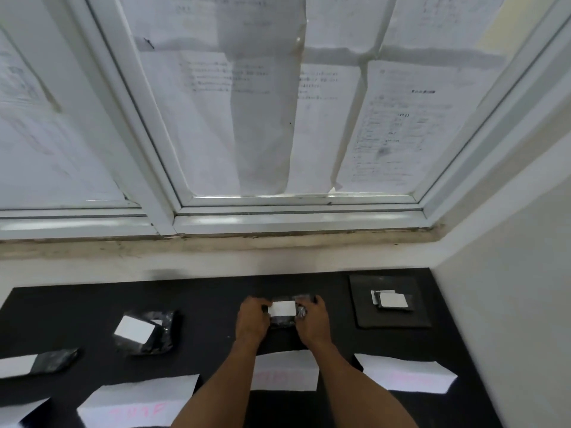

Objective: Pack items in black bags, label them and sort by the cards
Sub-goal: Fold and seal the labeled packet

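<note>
1. Both forearms reach forward side by side. The left hand (251,318) and right hand (312,318) flank a black bag (282,322) that lies mid-table on the black table (200,304).
2. Each hand's fingers curl over one end of that bag. The left fingertips touch the left edge of its white label (281,307).
3. Three labelled bags show: the held one, a second bag (163,332) to the left, and a third bag (57,359) further left.
4. Four white cards (139,400) line the near edge.
5. At the right, a flat black stack (389,319) carries a small pile of white labels (391,300).
6. The pink writing on the cards is unreadable. The leftmost card is cut off, and the arms cover part of the middle one.
</note>
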Motion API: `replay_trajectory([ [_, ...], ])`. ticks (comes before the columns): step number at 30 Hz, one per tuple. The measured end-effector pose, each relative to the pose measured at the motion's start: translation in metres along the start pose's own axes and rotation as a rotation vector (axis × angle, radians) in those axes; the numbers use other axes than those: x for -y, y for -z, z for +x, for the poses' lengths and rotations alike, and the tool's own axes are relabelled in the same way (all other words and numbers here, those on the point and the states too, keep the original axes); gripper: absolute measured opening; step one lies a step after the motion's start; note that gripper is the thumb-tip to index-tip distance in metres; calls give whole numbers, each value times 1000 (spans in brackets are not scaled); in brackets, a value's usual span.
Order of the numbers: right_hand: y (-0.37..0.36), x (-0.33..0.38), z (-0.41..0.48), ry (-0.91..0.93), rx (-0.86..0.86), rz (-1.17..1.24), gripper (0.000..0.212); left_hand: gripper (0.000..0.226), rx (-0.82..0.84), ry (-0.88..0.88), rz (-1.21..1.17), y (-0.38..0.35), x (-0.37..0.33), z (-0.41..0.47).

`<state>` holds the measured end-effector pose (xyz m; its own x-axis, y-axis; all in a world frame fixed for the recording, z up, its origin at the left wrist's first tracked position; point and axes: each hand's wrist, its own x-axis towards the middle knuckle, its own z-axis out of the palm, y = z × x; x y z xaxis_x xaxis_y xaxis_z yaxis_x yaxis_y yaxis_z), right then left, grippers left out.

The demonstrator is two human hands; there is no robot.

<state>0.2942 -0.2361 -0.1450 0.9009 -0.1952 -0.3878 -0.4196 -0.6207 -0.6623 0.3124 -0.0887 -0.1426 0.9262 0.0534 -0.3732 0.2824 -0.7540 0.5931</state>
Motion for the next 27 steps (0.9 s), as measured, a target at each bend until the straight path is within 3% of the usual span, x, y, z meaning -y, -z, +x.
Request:
replay_trajectory([
  [11, 0, 1, -9, 80, 7, -148, 54, 30, 6, -52, 134, 0, -8, -6],
  [18, -2, -3, -12, 133, 88, -269, 46, 56, 85, 7, 102, -3, -8, -6],
  [27, -1, -3, -11, 140, 66, -337, 46, 43, 116, -38, 265, -3, -7, -4],
])
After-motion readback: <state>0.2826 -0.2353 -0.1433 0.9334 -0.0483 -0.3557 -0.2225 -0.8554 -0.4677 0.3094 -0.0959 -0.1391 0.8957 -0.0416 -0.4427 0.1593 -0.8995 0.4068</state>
